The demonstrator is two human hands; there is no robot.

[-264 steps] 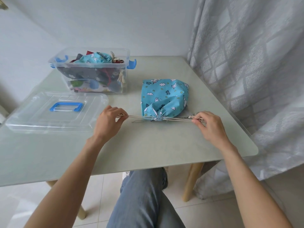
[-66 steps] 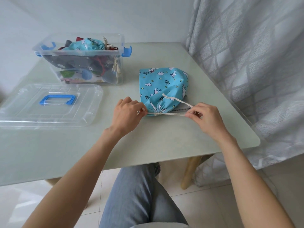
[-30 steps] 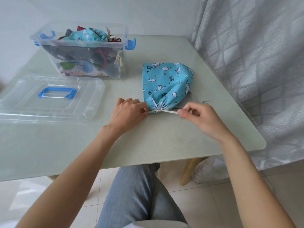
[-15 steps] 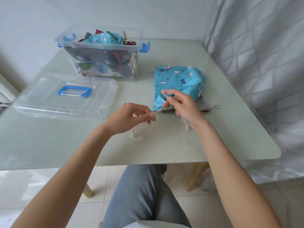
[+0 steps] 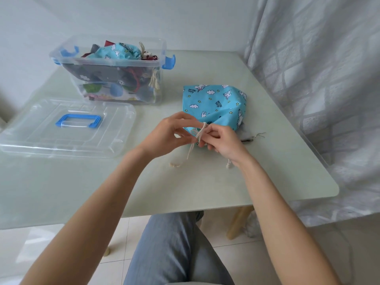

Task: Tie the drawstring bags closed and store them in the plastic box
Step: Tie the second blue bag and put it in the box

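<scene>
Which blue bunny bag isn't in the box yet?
The blue cloud-print drawstring bag lying on the table, its cord held by both hands. The other blue bag sits atop the clear plastic box.

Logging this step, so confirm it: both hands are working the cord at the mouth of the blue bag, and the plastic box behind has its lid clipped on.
Wrong on the lid. The head view shows the plastic box open, bags piled above its rim, and the lid lying flat on the table in front of it. The rest holds: left hand and right hand both work the cord at the blue bag mouth.
</scene>
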